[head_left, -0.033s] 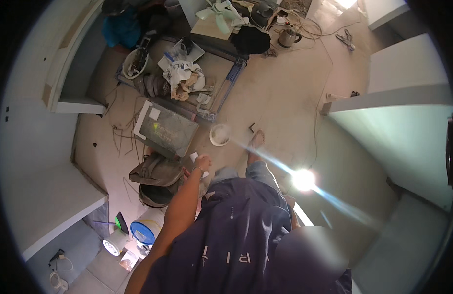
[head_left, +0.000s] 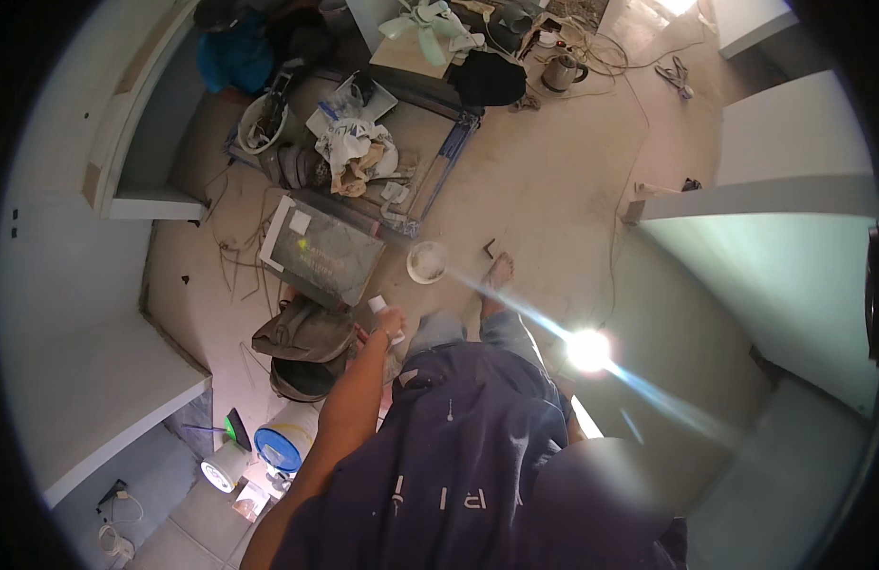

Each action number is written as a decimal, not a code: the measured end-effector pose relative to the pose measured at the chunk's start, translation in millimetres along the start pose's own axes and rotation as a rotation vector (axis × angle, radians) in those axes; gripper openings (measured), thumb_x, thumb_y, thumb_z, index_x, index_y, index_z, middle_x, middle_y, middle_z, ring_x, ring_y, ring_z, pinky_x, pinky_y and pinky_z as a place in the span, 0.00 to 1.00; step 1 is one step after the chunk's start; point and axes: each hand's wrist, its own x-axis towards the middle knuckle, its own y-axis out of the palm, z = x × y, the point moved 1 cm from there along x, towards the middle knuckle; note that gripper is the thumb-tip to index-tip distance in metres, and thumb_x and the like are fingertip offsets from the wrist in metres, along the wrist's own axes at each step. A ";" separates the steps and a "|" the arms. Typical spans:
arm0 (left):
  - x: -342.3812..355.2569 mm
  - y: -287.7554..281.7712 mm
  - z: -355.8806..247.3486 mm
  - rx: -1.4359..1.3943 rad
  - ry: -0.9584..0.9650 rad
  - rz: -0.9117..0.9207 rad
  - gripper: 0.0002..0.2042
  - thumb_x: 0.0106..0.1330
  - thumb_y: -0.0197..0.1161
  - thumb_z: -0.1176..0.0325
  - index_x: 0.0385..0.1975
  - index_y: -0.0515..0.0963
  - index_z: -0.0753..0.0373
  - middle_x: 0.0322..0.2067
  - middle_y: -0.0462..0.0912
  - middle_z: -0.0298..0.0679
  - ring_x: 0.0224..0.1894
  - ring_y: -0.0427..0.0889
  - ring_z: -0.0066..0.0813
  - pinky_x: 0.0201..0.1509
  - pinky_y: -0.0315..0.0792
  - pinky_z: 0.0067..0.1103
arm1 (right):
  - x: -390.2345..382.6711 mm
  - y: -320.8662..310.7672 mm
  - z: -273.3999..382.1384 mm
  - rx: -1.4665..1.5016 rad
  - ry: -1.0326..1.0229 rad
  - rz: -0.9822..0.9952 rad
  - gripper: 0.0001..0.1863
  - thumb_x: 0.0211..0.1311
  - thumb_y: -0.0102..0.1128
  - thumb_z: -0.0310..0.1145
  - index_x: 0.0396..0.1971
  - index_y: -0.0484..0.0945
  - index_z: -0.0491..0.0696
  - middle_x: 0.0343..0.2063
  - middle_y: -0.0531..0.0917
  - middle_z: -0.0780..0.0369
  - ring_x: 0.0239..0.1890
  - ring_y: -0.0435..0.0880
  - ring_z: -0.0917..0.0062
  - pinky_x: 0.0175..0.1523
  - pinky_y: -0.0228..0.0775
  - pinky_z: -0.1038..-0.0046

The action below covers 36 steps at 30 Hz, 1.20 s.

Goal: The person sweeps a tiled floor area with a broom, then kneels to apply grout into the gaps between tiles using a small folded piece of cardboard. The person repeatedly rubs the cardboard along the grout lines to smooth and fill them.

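My left hand [head_left: 392, 321] is closed around a small white object [head_left: 378, 304] whose ends stick out on both sides of the fingers; its exact kind is unclear. This hand is low, beside a grey-brown backpack [head_left: 302, 342] that lies open on the floor. Just ahead of it stands a dark box-like case [head_left: 327, 249] with a dusty top. A round white bowl [head_left: 426, 262] with pale contents sits on the floor beyond my bent left knee. On my right side, only a little skin shows by the hip, next to a bright white strip; the fingers of my right hand are hidden.
A black angled tool [head_left: 489, 248] lies near my bare foot [head_left: 501, 271]. Beyond the case, a blue metal frame [head_left: 449, 142] surrounds bags and a bucket [head_left: 263, 123]. A bright lamp [head_left: 588, 350] glares at right. Buckets [head_left: 280, 448] stand lower left; white panels rise both sides.
My left hand has shifted very slightly nearer to me, and the white object in it has turned a little. The rest looks the same.
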 end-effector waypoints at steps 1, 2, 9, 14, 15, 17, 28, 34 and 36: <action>3.7 -5.1 -1.9 -0.015 -0.144 -0.050 0.15 0.71 0.56 0.59 0.51 0.76 0.58 0.43 0.82 0.38 0.42 0.83 0.31 0.41 0.79 0.34 | 22.8 -14.6 13.4 -0.015 0.001 0.004 0.12 0.55 0.52 0.26 0.32 0.86 0.41 0.29 0.85 0.58 0.29 0.82 0.75 0.34 0.77 0.69; 4.7 -7.9 -5.3 -0.075 -0.130 -0.052 0.15 0.71 0.56 0.60 0.51 0.76 0.59 0.43 0.82 0.38 0.42 0.83 0.32 0.41 0.79 0.34 | 44.2 -32.4 28.9 -0.024 -0.002 0.009 0.12 0.55 0.53 0.26 0.32 0.85 0.41 0.29 0.85 0.57 0.29 0.82 0.74 0.34 0.77 0.69; 60.4 24.7 -106.4 -0.241 -0.147 -0.097 0.12 0.69 0.54 0.60 0.45 0.78 0.57 0.38 0.83 0.36 0.40 0.83 0.31 0.42 0.77 0.36 | 133.4 -179.6 237.2 0.222 -0.107 -0.165 0.09 0.56 0.58 0.25 0.33 0.85 0.40 0.27 0.85 0.60 0.29 0.81 0.78 0.35 0.73 0.73; 207.7 79.2 -227.4 -0.703 -0.212 0.044 0.11 0.71 0.53 0.55 0.38 0.76 0.53 0.33 0.81 0.31 0.40 0.82 0.27 0.42 0.74 0.32 | 141.2 -219.1 387.4 -0.132 -0.157 -0.212 0.08 0.59 0.62 0.29 0.34 0.87 0.43 0.25 0.82 0.67 0.26 0.75 0.83 0.34 0.69 0.76; 246.7 88.0 -253.0 -0.851 -0.194 0.109 0.10 0.71 0.55 0.56 0.36 0.76 0.54 0.33 0.81 0.31 0.38 0.82 0.27 0.41 0.74 0.31 | 144.2 -218.9 406.8 -0.200 -0.121 -0.215 0.09 0.60 0.63 0.30 0.35 0.86 0.42 0.25 0.82 0.68 0.27 0.75 0.83 0.35 0.70 0.76; 326.9 104.4 -306.3 -1.056 -0.209 0.105 0.09 0.71 0.56 0.58 0.37 0.75 0.55 0.32 0.80 0.31 0.38 0.81 0.25 0.41 0.73 0.30 | 147.9 -211.0 435.8 -0.355 -0.114 -0.174 0.10 0.58 0.60 0.27 0.36 0.86 0.40 0.27 0.83 0.65 0.31 0.80 0.80 0.39 0.72 0.76; 533.6 115.5 -401.1 -1.731 -0.709 -0.320 0.15 0.73 0.58 0.54 0.55 0.73 0.50 0.46 0.77 0.32 0.46 0.79 0.31 0.52 0.70 0.42 | 131.2 -223.9 544.1 -0.672 0.475 -0.067 0.14 0.46 0.53 0.23 0.33 0.84 0.40 0.36 0.84 0.56 0.35 0.84 0.72 0.39 0.77 0.72; 561.3 127.2 -382.2 -1.728 -0.585 -0.332 0.13 0.72 0.61 0.55 0.51 0.76 0.50 0.45 0.78 0.34 0.46 0.76 0.28 0.50 0.72 0.38 | 126.8 -260.2 553.3 -0.719 0.216 -0.135 0.13 0.55 0.53 0.25 0.38 0.83 0.40 0.48 0.79 0.52 0.42 0.85 0.67 0.44 0.80 0.67; 535.5 138.4 -387.8 -1.817 -0.438 -0.269 0.11 0.73 0.59 0.59 0.50 0.76 0.54 0.41 0.78 0.35 0.42 0.76 0.26 0.48 0.72 0.33 | 118.1 -271.5 558.7 -0.835 0.430 -0.069 0.15 0.65 0.61 0.32 0.49 0.82 0.43 0.59 0.73 0.49 0.49 0.84 0.64 0.50 0.81 0.66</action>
